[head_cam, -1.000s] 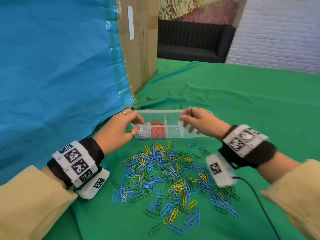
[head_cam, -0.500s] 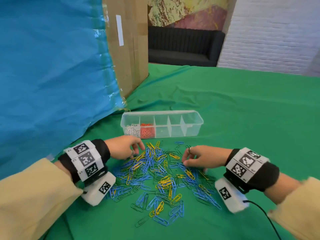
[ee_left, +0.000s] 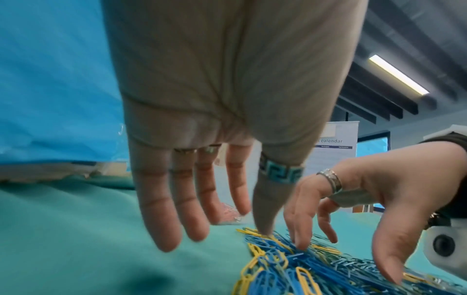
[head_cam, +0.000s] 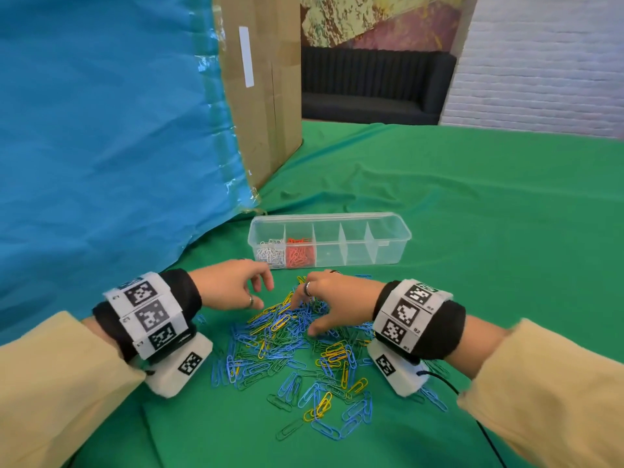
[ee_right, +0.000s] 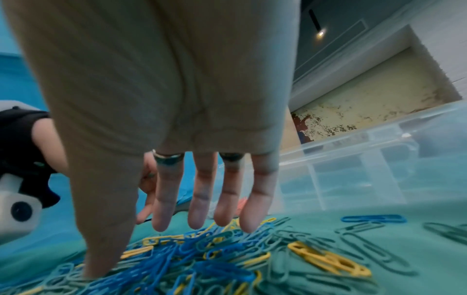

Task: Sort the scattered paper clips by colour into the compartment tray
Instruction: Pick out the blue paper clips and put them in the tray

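Note:
A heap of blue, yellow and green paper clips [head_cam: 290,349] lies on the green cloth in front of me. Beyond it stands the clear compartment tray [head_cam: 391,243], with white clips [head_cam: 270,256] in its leftmost compartment and red clips [head_cam: 299,253] in the one beside it; the other compartments look bare. My left hand [head_cam: 251,292] hangs at the heap's far left edge, fingers straight, its thumb [ee_left: 264,225] touching the clips [ee_left: 272,259]. My right hand [head_cam: 309,314] is spread over the heap's far middle, fingertips [ee_right: 248,223] touching the clips [ee_right: 192,257]. Neither hand holds a clip.
A tall blue sheet [head_cam: 101,130] taped over a cardboard box [head_cam: 266,96] rises close on the left, just behind the tray's left end. Green cloth [head_cam: 472,214] covers the table to the right and beyond. A black cable [head_cam: 445,383] trails from my right wrist.
Both hands came back from the tray to the clip heap. Since half a second ago the right hand slid left onto the heap's far middle, close to the left hand.

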